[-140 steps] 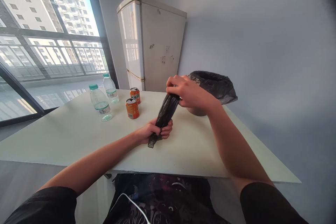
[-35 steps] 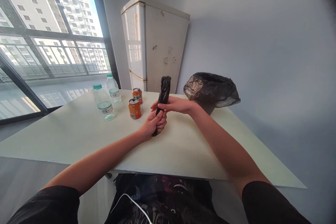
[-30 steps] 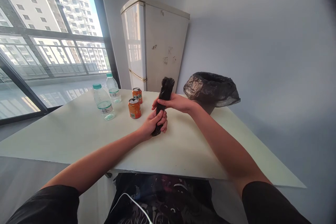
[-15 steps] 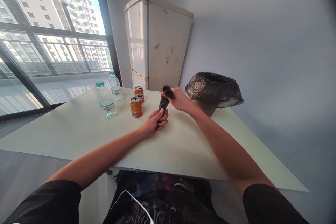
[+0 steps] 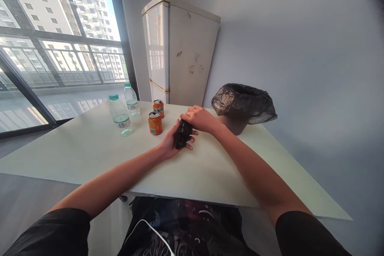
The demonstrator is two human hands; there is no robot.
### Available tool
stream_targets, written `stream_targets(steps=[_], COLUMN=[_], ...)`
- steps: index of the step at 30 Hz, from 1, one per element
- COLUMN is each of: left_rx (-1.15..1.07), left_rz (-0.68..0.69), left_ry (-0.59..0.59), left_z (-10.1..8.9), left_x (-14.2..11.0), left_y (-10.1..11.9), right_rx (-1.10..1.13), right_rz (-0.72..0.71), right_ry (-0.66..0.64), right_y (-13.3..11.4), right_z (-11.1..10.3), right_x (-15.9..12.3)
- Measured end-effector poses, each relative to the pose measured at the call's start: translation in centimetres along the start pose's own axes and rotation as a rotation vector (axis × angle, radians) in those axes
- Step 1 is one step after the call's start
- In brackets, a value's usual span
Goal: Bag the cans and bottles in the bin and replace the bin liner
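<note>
A black plastic bag (image 5: 182, 136), bunched into a short thick bundle, is between my two hands above the white table. My left hand (image 5: 171, 143) cradles it from below, thumb along its near side and loosely curled fingertips showing past its right edge. Over the bundle's top end lies my right hand (image 5: 199, 119), its fingers folded down onto the plastic. The right fingertips are partly hidden behind the bag. Just to the left of my hands stands an orange drink can (image 5: 155, 124).
Behind it is a second orange can (image 5: 159, 107). Two clear bottles with green caps, one nearer (image 5: 121, 118) and one farther (image 5: 131, 102), stand at the left on the white table (image 5: 99, 150). A bin (image 5: 235, 125) lined with a dark bag (image 5: 244, 104) stands right. A refrigerator (image 5: 189, 52) is behind.
The long upright bag roll has become a shorter folded bundle, its top end now down under my right hand. My left fingers have loosened around it. Bottles, cans and bin stay in place.
</note>
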State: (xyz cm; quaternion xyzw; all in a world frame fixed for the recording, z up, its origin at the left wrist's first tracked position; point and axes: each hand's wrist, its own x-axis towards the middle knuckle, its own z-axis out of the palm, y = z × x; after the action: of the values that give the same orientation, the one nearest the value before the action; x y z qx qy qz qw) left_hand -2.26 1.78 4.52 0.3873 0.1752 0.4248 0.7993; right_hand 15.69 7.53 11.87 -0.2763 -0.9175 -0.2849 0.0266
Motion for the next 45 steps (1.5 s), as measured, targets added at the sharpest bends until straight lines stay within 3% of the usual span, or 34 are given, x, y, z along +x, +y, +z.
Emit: stream_targets(steps=[6,10,17,22,25,35,45], left_rx=[0.016,0.039,0.125,0.222,0.255,0.284,0.342], left_rz=[-0.017,0.026,0.135,0.147,0.144,-0.002,-0.09], left_ry=[0.058,0.044,-0.044,-0.048,-0.028,-0.148,-0.185], left_z=[0.1,0.0,0.1,0.4,0.5,0.0,-0.6], left_x=[-0.3,-0.2,-0.3,-0.4,-0.4,0.0,0.0], left_y=[0.0,-0.2,-0.1,-0.6,-0.8,-1.3,-1.8], right_rx=[-0.058,0.013,0.749,1.111,1.264,1.304,1.262], right_rz=[-0.083,-0.051,0.107,0.294,0.285,0.293,0.42], right_ry=[0.074,0.083,-0.007,-0.075,-0.207,-0.294,-0.165], right_y=[-0.1,0.4,2.8,1.9,1.2,1.4,2.4], right_z=[0.2,-0.3,-3.1,-4.7,-5.2,-5.7,-6.2], right_x=[0.2,-0.3,-3.3,-2.7,-2.2,-2.5,-3.1])
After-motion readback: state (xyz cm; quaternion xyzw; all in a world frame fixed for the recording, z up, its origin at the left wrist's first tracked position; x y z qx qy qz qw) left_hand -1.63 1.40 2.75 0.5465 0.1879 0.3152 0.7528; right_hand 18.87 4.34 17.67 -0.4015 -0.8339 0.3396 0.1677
